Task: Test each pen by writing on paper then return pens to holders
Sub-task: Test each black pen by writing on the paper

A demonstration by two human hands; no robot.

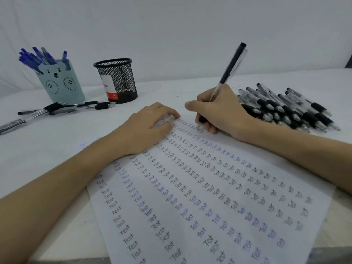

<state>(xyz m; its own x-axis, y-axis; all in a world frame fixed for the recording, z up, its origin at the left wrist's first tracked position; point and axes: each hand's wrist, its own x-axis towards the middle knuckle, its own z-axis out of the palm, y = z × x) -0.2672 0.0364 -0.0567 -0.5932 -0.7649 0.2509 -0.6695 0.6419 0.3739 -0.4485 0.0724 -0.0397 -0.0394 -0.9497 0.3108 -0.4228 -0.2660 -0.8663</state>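
My right hand [221, 109] grips a black-and-clear pen [231, 66], its tip down on the top right part of the paper [209, 197]. The sheet is covered with rows of the word "Test" in black and blue ink. On the paper's top edge rests my left hand [146, 128], fingers bent and pressing down, holding it still. At the far left stands a grey-blue bear-faced holder [61, 82] with several blue pens [36, 56] in it. Beside it is a black mesh holder [117, 79] containing a box-like item with a white and red label.
A pile of several black-grip pens [285, 107] lies to the right of my right hand. Several loose pens with black caps [57, 109] lie on the white table in front of the two holders. A white wall rises behind.
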